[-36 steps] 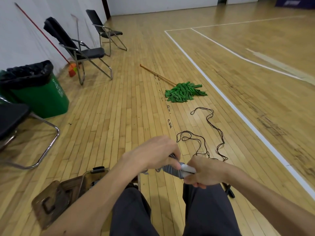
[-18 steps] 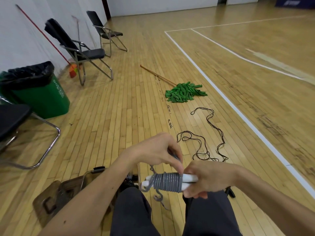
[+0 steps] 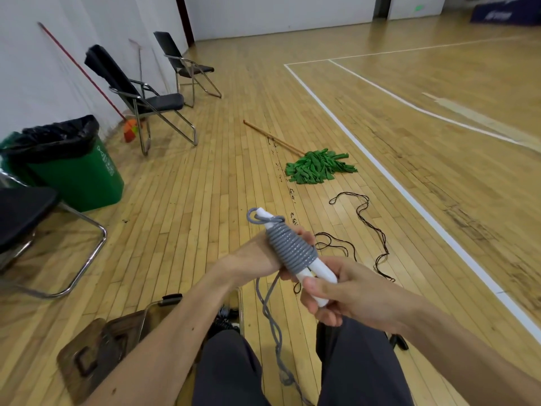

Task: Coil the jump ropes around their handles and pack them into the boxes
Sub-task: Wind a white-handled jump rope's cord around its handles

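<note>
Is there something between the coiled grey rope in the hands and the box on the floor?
No separate object does. Only the person's own left forearm lies between the rope bundle and the box; a loose tail hangs uncoiled.

- Glossy wooden plank floor [image 3: 205, 200], marked with white court lines [image 3: 409, 198].
- White wall [image 3: 44, 68] along the left.
- Black folding chairs [image 3: 152, 102] near it.
- Green bin [image 3: 76, 171] with a black liner.
- Red-handled broom [image 3: 130, 133] leaning on the wall.
- Green mop [image 3: 319, 167] lying on the floor.
</note>
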